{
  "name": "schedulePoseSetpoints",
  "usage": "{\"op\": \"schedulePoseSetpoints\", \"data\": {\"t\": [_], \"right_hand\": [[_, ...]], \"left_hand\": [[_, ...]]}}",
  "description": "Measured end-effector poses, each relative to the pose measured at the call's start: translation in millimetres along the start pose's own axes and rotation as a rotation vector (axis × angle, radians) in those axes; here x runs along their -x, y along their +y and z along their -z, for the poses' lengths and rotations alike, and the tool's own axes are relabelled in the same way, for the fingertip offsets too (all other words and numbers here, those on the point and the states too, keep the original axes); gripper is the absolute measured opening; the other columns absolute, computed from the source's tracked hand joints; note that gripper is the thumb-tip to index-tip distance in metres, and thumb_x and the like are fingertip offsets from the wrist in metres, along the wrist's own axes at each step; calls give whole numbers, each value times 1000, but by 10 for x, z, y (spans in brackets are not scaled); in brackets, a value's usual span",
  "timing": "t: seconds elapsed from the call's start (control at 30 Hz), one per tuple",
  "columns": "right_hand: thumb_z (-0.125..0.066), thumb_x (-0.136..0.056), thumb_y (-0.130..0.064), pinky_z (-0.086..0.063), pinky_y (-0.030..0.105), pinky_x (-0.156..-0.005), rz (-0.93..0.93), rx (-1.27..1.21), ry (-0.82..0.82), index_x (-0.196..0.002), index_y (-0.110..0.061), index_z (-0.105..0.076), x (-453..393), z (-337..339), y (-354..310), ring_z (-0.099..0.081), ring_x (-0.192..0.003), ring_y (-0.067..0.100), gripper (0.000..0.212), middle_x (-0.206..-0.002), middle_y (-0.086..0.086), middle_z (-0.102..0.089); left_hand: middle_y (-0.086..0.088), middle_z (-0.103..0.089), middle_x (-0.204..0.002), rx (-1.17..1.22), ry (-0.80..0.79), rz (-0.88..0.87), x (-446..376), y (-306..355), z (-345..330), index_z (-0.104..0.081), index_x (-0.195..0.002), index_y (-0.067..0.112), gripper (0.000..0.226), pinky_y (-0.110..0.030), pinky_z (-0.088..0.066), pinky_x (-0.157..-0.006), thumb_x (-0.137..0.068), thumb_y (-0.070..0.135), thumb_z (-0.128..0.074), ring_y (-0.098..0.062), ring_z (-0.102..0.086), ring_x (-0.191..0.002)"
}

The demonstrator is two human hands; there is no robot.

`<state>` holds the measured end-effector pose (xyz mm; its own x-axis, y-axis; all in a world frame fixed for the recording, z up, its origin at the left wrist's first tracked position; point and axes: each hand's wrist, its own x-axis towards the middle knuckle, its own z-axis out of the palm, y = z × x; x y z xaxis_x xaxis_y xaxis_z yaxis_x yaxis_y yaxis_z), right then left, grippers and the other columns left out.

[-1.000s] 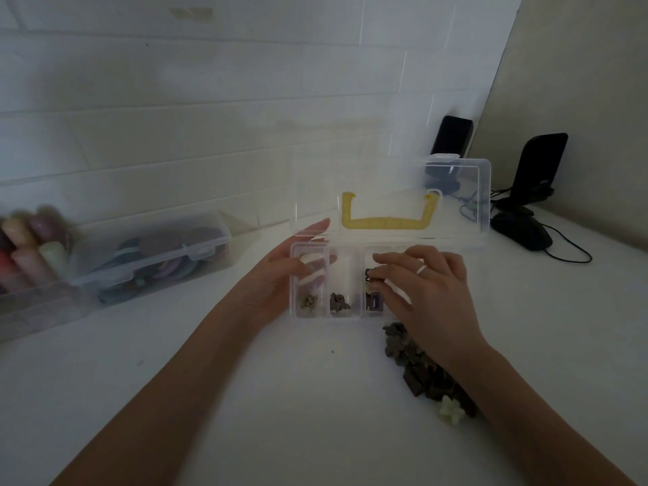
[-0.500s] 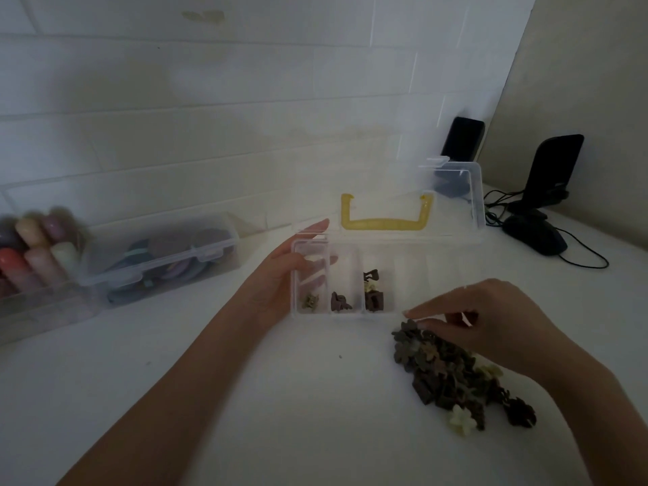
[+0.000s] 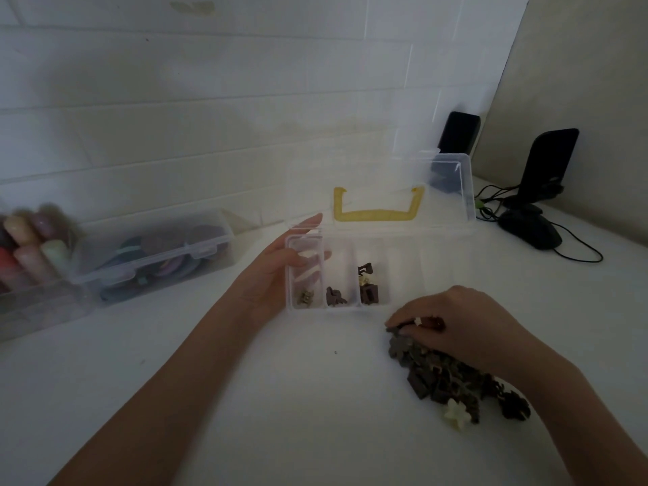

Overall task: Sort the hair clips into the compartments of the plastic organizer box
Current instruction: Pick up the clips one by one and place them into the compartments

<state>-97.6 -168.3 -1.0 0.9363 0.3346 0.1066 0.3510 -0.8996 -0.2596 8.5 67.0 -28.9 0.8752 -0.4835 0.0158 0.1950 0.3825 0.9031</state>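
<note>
A clear plastic organizer box point(image 3: 406, 303) with a yellow handle point(image 3: 377, 215) on its raised lid stands open on the white table. Its three left compartments hold small clips: an olive clip point(image 3: 306, 297), a brown clip point(image 3: 335, 295), and a few dark clips with a cream one point(image 3: 368, 284). My left hand point(image 3: 280, 271) grips the box's left end. My right hand point(image 3: 452, 322) rests palm down on the near end of a pile of dark hair clips point(image 3: 445, 377), fingers curled onto them. A cream star clip point(image 3: 456, 413) lies at the pile's front.
At the left stand a closed clear box of round coloured items point(image 3: 154, 254) and a bin of pastel tubes point(image 3: 24, 247). At the back right are two black devices on stands point(image 3: 547, 170) with cables point(image 3: 575, 256). A white tiled wall runs behind.
My right hand left the third compartment, moved right and down, and came down onto the pile of clips. My left hand stayed on the box.
</note>
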Motion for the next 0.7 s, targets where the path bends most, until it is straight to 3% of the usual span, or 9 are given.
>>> {"op": "schedulePoseSetpoints", "data": {"t": [0.1, 0.2, 0.33, 0.4, 0.47, 0.57, 0.7], "right_hand": [[-61, -83, -36, -44, 8, -57, 2, -66, 43, -95, -47, -68, 13, 0, -5, -58, -58, 2, 18, -65, -18, -68], [-69, -81, -20, -38, 7, -50, 23, -299, 129, -88, -37, -72, 31, 36, -61, -52, -47, 2, 18, -55, -27, -60], [-71, -78, -4, -37, 10, -47, 53, -503, 309, -84, -27, -74, 26, 68, -86, -56, -52, 8, 25, -67, -12, -68], [-72, -76, -1, -40, 17, -46, 55, -514, 398, -82, -25, -75, 0, 30, -72, -57, -61, 14, 26, -74, -7, -66], [-72, -75, -3, -46, 22, -50, 68, -530, 467, -82, -23, -74, -29, -19, -84, -59, -73, 15, 22, -85, -6, -65], [-69, -75, -10, -49, 18, -62, 117, -525, 527, -85, -23, -74, -75, -89, -179, -63, -91, 6, 16, -99, -9, -69], [-68, -78, -18, -48, 19, -74, 237, -407, 528, -87, -18, -74, -237, -115, -463, -62, -88, 7, 11, -92, -8, -71]], "left_hand": [[-7, -55, -135, 3, 17, 5, 3, 2, -12, -69, -111, 31, 65, -51, -26, -111, -59, -2, -48, -31, -53, -121], [-3, -59, -126, 2, 15, 1, 8, 2, -16, -70, -109, 31, 64, -48, -29, -109, -62, -3, -44, -30, -55, -118], [-4, -56, -126, -15, -5, -12, 17, 6, -16, -70, -109, 33, 64, -45, -33, -106, -62, -3, -44, -30, -56, -119], [-3, -56, -127, -12, -15, -9, 17, 9, -12, -70, -109, 33, 64, -40, -40, -98, -63, -3, -45, -28, -58, -117], [-3, -56, -128, -4, -28, -3, 12, 5, -13, -69, -110, 33, 63, -39, -41, -97, -64, -2, -45, -27, -59, -115], [-3, -57, -126, 16, -43, -2, 0, -8, -15, -69, -111, 31, 60, -40, -40, -98, -66, -2, -47, -26, -62, -111], [-6, -57, -130, 29, -81, -11, -11, -24, 9, -63, -121, 28, 63, -44, -44, -94, -62, 8, -61, -25, -62, -108]]}}
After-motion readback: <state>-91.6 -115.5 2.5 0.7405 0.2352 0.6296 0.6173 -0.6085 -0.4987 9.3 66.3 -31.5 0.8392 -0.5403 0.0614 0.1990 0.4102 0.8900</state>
